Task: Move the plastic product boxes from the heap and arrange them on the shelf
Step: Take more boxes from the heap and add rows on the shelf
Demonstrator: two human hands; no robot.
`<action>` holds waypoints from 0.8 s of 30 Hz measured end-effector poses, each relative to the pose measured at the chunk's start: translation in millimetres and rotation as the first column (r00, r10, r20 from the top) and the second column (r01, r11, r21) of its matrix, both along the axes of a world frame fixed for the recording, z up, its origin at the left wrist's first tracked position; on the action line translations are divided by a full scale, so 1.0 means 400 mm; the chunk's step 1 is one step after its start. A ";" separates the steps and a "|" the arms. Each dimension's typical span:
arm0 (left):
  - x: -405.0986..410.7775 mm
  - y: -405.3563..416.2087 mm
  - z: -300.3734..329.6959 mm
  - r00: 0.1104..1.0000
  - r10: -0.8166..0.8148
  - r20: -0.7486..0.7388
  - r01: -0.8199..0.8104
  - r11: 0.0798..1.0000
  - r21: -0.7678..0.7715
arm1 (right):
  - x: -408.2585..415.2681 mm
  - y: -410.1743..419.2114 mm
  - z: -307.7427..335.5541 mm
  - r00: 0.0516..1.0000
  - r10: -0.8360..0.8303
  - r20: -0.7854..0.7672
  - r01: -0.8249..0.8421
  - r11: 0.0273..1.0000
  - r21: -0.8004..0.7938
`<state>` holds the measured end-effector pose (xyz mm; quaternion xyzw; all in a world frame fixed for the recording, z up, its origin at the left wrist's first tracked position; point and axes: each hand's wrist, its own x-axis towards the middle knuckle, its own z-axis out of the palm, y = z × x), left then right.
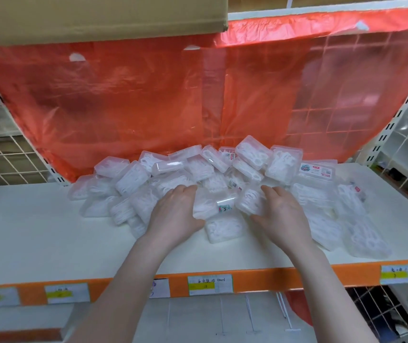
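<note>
A heap of clear plastic boxes [222, 169] filled with white picks lies on the white shelf [49, 231], piled against the back. Loose boxes spread to the right [361, 233] and one lies flat in front [225, 229]. My left hand [173, 214] reaches into the front of the heap and grips one box [208, 205] between fingers and thumb. Beside it, my right hand [283, 214] grips another box [250, 201] the same way. The two held boxes sit close together, low over the heap.
A translucent orange plastic sheet [148, 100] hangs behind the heap over a wire grid. A cardboard box [99, 18] overhangs at the top left. The shelf's orange front edge [272, 278] carries paper labels [209, 284]. A lower shelf shows beneath.
</note>
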<state>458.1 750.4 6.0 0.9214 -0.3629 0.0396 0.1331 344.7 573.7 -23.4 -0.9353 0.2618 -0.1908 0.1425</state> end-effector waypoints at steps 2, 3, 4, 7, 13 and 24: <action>-0.006 0.023 0.001 0.999 0.037 0.008 -0.037 0.999 0.016 | -0.002 0.011 0.004 0.999 0.015 -0.032 -0.015 1.000 -0.018; -0.009 0.036 0.001 0.998 0.055 0.013 -0.055 0.998 0.028 | -0.004 0.019 0.006 0.999 0.018 -0.049 -0.019 0.999 -0.026; -0.011 0.047 0.001 0.998 0.067 0.016 -0.067 0.997 0.036 | -0.005 0.026 0.009 0.998 0.020 -0.061 -0.022 0.999 -0.033; -0.017 0.085 0.001 0.996 0.085 0.017 -0.086 0.995 0.049 | -0.009 0.054 0.021 0.996 0.041 -0.084 -0.044 0.998 -0.038; -0.009 0.206 0.014 0.993 0.119 0.005 -0.119 0.993 -0.004 | 0.006 0.152 0.058 0.993 0.099 -0.065 -0.105 0.991 -0.089; 0.028 0.677 0.009 0.976 0.216 -0.006 -0.216 0.976 0.039 | 0.094 0.572 0.067 0.971 0.221 -0.090 -0.232 0.962 -0.142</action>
